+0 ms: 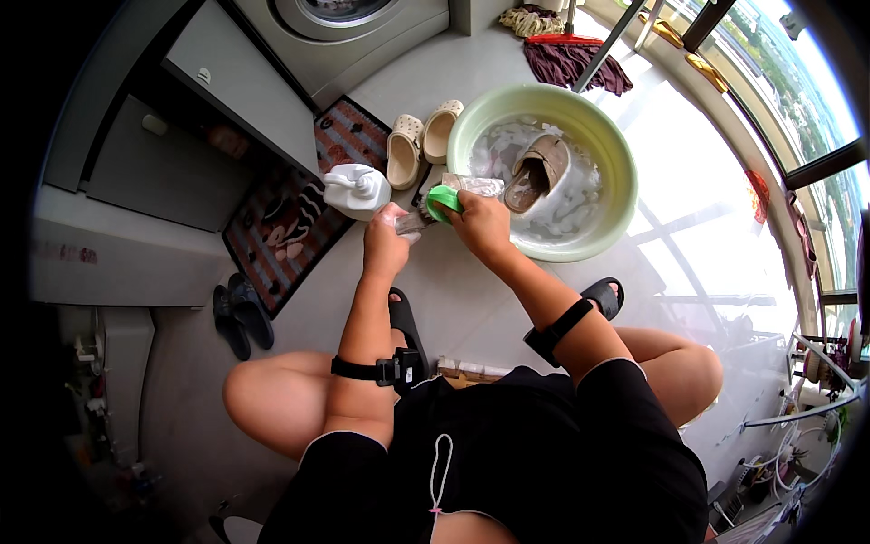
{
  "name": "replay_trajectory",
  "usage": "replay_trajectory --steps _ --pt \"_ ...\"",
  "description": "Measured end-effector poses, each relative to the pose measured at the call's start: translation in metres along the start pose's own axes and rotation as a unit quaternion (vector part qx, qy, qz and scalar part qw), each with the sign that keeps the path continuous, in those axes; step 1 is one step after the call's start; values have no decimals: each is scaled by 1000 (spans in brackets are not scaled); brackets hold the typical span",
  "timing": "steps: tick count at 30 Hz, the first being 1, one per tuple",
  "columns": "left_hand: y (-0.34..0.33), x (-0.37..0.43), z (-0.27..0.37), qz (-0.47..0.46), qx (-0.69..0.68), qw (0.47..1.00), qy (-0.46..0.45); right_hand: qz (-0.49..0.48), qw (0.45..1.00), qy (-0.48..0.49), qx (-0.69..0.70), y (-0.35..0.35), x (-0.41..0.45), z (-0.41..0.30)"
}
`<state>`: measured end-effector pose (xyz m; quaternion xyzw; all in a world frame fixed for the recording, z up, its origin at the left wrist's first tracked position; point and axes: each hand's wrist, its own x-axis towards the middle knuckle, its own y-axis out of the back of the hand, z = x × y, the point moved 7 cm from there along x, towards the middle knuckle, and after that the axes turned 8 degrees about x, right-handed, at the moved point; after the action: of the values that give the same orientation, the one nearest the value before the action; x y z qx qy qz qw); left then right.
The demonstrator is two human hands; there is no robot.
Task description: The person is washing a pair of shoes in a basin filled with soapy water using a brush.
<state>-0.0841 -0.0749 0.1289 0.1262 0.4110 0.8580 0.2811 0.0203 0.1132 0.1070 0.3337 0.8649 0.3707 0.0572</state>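
Observation:
My left hand [385, 239] grips one end of a wet, soapy slipper [476, 184], held up beside the basin's near left rim. My right hand [484, 221] holds a green-backed scrub brush [442, 202] against the slipper, and its bristles are mostly hidden. A pale green plastic basin [620, 163] stands just beyond my right hand. Sudsy water [564, 221] covers its bottom. In it lies a tan open-toed slipper [549, 158], partly out of the suds. Left of the basin, close to my left hand, is a white pump bottle [357, 190].
Beige clogs [405, 153] stand between the basin and a striped mat [289, 224]. Dark slippers [243, 314] lie left of me, below grey cabinets [238, 81]. A washing machine [380, 41] and a mop with a dark red head [574, 64] are at the back. Windows line the right.

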Motion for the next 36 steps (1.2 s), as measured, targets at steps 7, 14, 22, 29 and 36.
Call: replay_trajectory --steps 7,14,22,29,36 --pt "-1 0 4 16 11 999 -34 83 983 -164 -14 21 -2 31" --pt "-5 -1 -8 -22 -8 999 39 50 984 -173 -3 19 -4 30" --pt "0 -2 5 8 30 999 -27 -72 997 0 19 1 -4 4" --pt "-4 6 -4 -2 -6 1000 12 114 989 -98 8 24 3 12" --pt "-1 -4 12 64 93 984 -140 27 983 -167 -67 10 -12 28"
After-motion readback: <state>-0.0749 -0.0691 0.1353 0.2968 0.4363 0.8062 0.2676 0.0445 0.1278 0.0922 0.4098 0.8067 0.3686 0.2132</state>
